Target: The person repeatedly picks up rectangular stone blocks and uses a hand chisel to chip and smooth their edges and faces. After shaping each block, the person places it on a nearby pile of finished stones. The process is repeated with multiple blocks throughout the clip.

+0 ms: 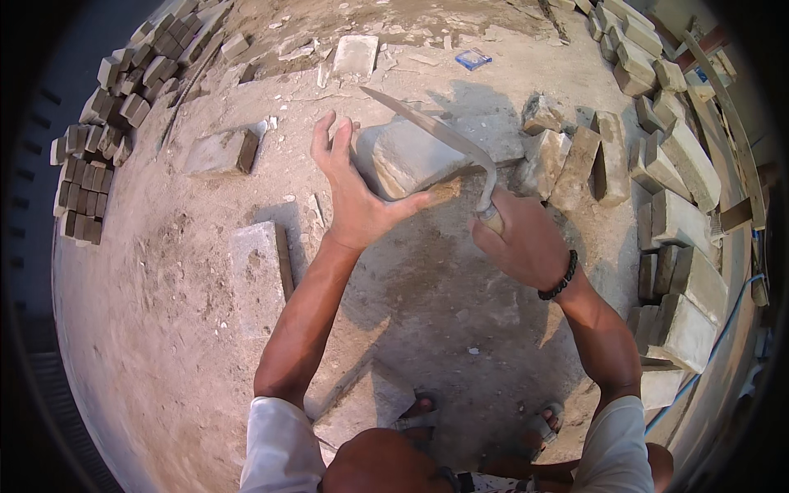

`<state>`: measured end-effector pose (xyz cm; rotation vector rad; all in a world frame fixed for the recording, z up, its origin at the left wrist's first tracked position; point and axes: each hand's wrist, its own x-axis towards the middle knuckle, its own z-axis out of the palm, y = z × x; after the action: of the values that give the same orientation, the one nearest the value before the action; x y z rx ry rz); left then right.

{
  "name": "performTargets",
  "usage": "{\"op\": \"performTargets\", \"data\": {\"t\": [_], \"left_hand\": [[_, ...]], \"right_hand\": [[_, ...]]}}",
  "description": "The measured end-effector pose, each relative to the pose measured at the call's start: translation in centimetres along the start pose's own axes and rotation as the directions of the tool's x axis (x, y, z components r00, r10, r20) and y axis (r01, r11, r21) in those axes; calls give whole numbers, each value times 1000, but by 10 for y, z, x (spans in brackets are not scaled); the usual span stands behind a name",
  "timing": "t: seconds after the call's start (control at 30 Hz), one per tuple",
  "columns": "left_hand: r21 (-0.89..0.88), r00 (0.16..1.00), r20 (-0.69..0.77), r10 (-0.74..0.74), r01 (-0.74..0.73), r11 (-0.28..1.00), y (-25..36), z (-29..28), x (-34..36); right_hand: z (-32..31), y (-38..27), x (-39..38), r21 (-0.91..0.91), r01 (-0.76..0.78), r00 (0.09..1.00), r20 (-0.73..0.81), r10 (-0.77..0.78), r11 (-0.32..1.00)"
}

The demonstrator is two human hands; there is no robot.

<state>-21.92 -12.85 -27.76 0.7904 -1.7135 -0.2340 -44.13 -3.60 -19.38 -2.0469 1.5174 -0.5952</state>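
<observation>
My right hand (526, 237) is closed around the handle of a trowel (450, 140). Its narrow metal blade points up and to the left, over a pale concrete block (408, 156). At the left end of that block is my left hand (355, 201), its fingers and thumb spread apart and nothing held in them. Whether the fingers touch the block I cannot tell. The trowel blade hides part of the block's top and may or may not touch it.
Loose blocks lie on the left, one (223, 153) farther off and another (261, 267) beside my left forearm. Several upright bricks (578, 164) stand right of the trowel. Stacks of bricks (86, 185) line the far left, with piled blocks (684, 234) at right. A blue packet (473, 59) lies ahead.
</observation>
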Motion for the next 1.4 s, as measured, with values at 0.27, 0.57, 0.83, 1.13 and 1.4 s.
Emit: {"op": "performTargets", "data": {"t": [0.27,0.57,0.83,1.13,1.4], "left_hand": [[46,944,-297,-143,164,985,-8,12,-17],[-307,737,-424,-526,430,849,11,32,-16],[-461,693,-324,-644,479,747,20,49,6],[-446,717,-287,-635,487,751,16,48,10],[-457,714,-280,-641,488,743,13,47,5]], "right_hand": [[-10,-1,20,-277,18,987,160,28,961],[-17,27,42,-413,-48,988,115,104,909],[-15,43,29,-243,10,995,99,15,970],[-28,42,51,-316,18,994,106,16,949],[-14,45,52,-270,38,995,103,-10,962]]}}
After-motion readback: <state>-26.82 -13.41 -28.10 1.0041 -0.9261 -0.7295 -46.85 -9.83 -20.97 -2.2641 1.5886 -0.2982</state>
